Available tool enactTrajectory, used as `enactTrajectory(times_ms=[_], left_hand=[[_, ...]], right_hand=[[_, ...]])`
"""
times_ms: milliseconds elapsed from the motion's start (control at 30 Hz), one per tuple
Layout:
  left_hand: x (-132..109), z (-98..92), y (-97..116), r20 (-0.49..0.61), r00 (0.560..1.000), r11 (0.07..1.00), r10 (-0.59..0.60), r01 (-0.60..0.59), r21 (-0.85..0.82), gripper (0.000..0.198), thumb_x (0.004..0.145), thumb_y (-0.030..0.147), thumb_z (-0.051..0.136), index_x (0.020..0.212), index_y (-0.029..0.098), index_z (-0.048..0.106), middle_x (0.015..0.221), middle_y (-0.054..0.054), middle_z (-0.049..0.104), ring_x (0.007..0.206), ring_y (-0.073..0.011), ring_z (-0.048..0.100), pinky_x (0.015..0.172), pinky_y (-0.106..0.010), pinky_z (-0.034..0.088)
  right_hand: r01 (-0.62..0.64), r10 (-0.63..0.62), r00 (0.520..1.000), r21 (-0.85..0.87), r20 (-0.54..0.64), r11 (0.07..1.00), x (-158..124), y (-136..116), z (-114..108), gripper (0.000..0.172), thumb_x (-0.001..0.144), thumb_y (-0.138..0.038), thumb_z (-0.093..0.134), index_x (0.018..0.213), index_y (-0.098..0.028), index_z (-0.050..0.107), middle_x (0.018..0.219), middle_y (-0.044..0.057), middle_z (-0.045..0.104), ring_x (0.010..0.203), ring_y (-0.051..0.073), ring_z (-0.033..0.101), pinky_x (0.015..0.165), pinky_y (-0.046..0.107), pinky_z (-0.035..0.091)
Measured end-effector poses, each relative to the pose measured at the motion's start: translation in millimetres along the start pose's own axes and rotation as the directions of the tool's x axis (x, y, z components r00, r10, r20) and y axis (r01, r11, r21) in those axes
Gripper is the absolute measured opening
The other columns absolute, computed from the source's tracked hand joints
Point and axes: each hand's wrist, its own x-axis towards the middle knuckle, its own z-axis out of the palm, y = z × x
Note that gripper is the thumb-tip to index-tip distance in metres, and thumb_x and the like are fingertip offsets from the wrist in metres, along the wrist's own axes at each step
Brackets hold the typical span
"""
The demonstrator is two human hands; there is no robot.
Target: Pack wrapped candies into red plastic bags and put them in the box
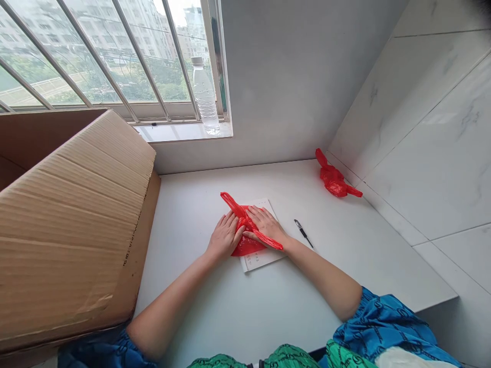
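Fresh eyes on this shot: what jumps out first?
The red plastic bag grabs the eye first, pressed flat by the left hand and right hand on a sheet of paper at the middle of a white counter. A second crumpled red bag lies toward the back right corner. A large cardboard box fills the left side, and a water bottle stands on the sill of the barred window.

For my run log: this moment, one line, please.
Left hand: flat on red plastic bag | right hand: flat on bag | bag on printed paper

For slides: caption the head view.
Left hand and right hand press a red plastic bag on a printed sheet on a white ledge.
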Motion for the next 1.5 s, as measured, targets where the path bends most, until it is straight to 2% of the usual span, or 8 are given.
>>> enactTrajectory(times_ms=[600, 900, 1000, 1100, 1200, 1300, 1400, 1500], left_hand=[[0, -3.2, 2, 0.021, 1.0, 1.0, -0.012, 0.012, 0.0, 0.049, 0.104, 0.041, 0.029, 0.138, 0.014, 0.052, 0.145, -0.013, 0.053, 0.145, -0.0276, 0.036, 0.12, -0.05, 0.03], [0, -5.0, 2, -0.009, 1.0, 0.998, -0.006, 0.006, -0.055, 0.046, 0.104, 0.042, 0.031, 0.136, 0.018, 0.053, 0.145, -0.01, 0.054, 0.143, -0.0262, 0.038, 0.12, -0.049, 0.03], [1, -8.9, 3, -0.04, 0.999, 0.989, -0.025, 0.019, -0.144, 0.043, 0.103, 0.044, 0.034, 0.131, 0.02, 0.055, 0.143, -0.009, 0.054, 0.14, -0.0265, 0.041, 0.117, -0.048, 0.033], [-1, -16.3, 6, -0.103, 0.994, 0.971, -0.036, 0.011, -0.238, 0.035, 0.101, 0.043, 0.04, 0.119, 0.022, 0.06, 0.132, -0.01, 0.06, 0.127, -0.0255, 0.053, 0.11, -0.045, 0.041], [-6, -31.5, 13, -0.174, 0.984, 0.963, -0.038, -0.011, -0.27, 0.025, 0.098, 0.038, 0.045, 0.109, 0.022, 0.061, 0.123, -0.008, 0.064, 0.116, -0.0242, 0.058, 0.106, -0.044, 0.044], [-14, -59.2, 28, -0.186, 0.979, 0.907, -0.079, -0.007, -0.422, 0.024, 0.096, 0.037, 0.05, 0.114, 0.023, 0.058, 0.118, -0.006, 0.066, 0.11, -0.0225, 0.061, 0.1, -0.04, 0.049], [-25, -100.1, 51, -0.058, 0.993, 0.846, -0.099, 0.054, -0.53, 0.046, 0.089, 0.045, 0.062, 0.129, 0.024, 0.05, 0.118, -0.006, 0.067, 0.101, -0.0205, 0.065, 0.089, -0.033, 0.055], [-42, -146.5, 71, 0.083, 0.995, 0.916, -0.063, 0.091, -0.391, 0.035, 0.086, 0.054, 0.062, 0.105, 0.025, 0.067, 0.1, -0.004, 0.072, 0.08, -0.0194, 0.067, 0.07, -0.03, 0.056]], right_hand=[[-0.014, 0.014, 1.0, 0.032, 0.007, 0.999, -1, -1, -2, 0.086, 0.094, -0.073, 0.03, 0.154, -0.013, 0.032, 0.162, 0.012, 0.028, 0.152, 0.024, 0.022, 0.126, 0.045, 0.014], [0.0, 0.001, 1.0, 0.056, -0.008, 0.998, 0, 0, -3, 0.081, 0.095, -0.07, 0.035, 0.154, -0.015, 0.034, 0.161, 0.012, 0.032, 0.151, 0.024, 0.024, 0.126, 0.045, 0.017], [0.018, -0.013, 0.999, 0.095, -0.052, 0.995, 0, 1, -5, 0.074, 0.095, -0.066, 0.041, 0.152, -0.019, 0.038, 0.158, 0.011, 0.038, 0.149, 0.024, 0.03, 0.125, 0.045, 0.02], [0.059, -0.031, 0.989, 0.193, -0.146, 0.979, -2, 0, -12, 0.057, 0.095, -0.057, 0.051, 0.139, -0.021, 0.055, 0.146, 0.011, 0.053, 0.136, 0.024, 0.048, 0.12, 0.044, 0.029], [0.119, -0.042, 0.968, 0.307, -0.249, 0.944, -7, -9, -28, 0.036, 0.095, -0.051, 0.054, 0.109, -0.023, 0.071, 0.115, 0.008, 0.071, 0.108, 0.023, 0.064, 0.105, 0.042, 0.043], [0.153, -0.047, 0.965, 0.407, -0.259, 0.9, -16, -26, -53, 0.033, 0.097, -0.045, 0.05, 0.08, -0.021, 0.066, 0.08, 0.003, 0.069, 0.076, 0.017, 0.062, 0.075, 0.031, 0.051], [0.243, -0.139, 0.947, 0.364, -0.289, 0.899, -24, -48, -73, 0.035, 0.097, -0.035, 0.048, 0.066, -0.021, 0.054, 0.065, -0.001, 0.057, 0.061, 0.013, 0.05, 0.058, 0.025, 0.04], [0.406, -0.336, 0.887, 0.187, -0.318, 0.895, -28, -70, -82, 0.036, 0.096, -0.033, 0.049, 0.062, -0.021, 0.047, 0.056, -0.004, 0.048, 0.056, 0.011, 0.043, 0.063, 0.026, 0.038]])
